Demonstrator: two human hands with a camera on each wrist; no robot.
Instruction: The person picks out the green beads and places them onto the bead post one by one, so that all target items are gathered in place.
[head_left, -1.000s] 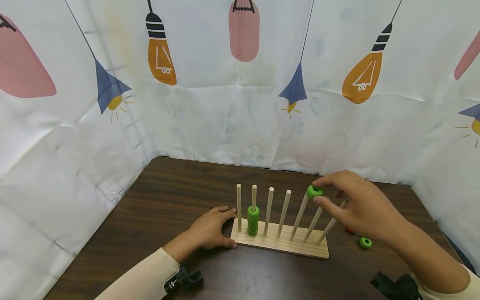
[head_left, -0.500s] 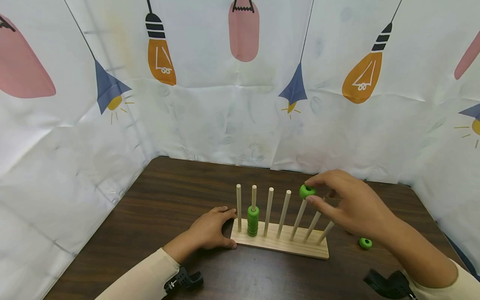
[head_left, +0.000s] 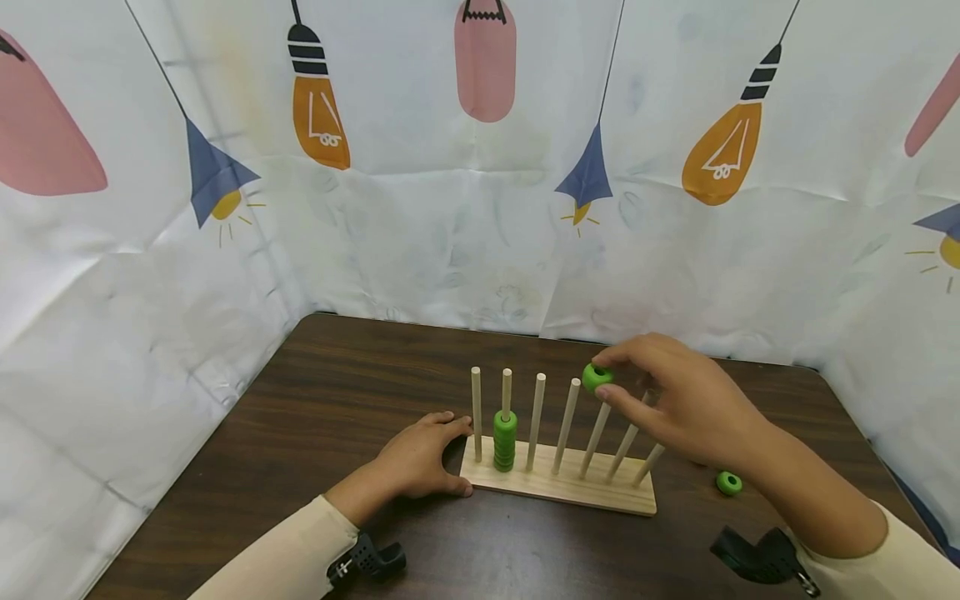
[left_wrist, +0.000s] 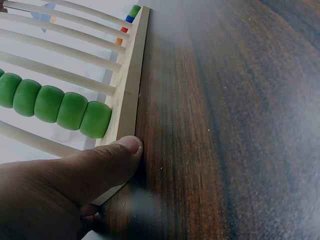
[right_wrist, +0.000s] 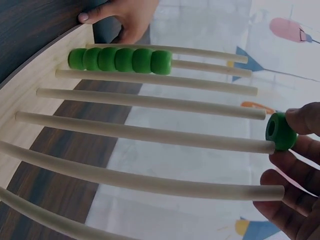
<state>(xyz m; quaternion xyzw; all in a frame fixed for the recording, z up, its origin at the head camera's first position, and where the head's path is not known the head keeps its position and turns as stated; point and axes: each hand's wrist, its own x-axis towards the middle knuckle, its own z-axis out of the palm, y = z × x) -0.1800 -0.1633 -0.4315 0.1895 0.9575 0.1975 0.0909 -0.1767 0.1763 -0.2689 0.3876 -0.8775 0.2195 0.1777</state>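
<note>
A wooden abacus stand [head_left: 558, 483] with a row of upright pegs sits on the table. Several green beads [head_left: 505, 440] are stacked on its second peg from the left. My left hand [head_left: 423, 458] holds the stand's left end, with the thumb [left_wrist: 117, 152] on the front edge and fingers at the back. Between thumb and fingertips, my right hand [head_left: 682, 400] pinches one green bead [right_wrist: 281, 131]. This bead is up by the tops of the pegs, close to the tip of the fifth peg from the left; the right wrist view shows its hole facing the pegs.
Another green bead [head_left: 728, 483] lies on the dark wooden table [head_left: 360, 367], right of the stand. Green, blue, red and orange pieces [left_wrist: 129, 20] show beyond the stand's far end in the left wrist view. A printed white cloth [head_left: 420, 250] hangs behind the table.
My right hand has moved left with the green bead, from near the sixth peg to about the fifth peg's tip. The left hand keeps its place on the stand.
</note>
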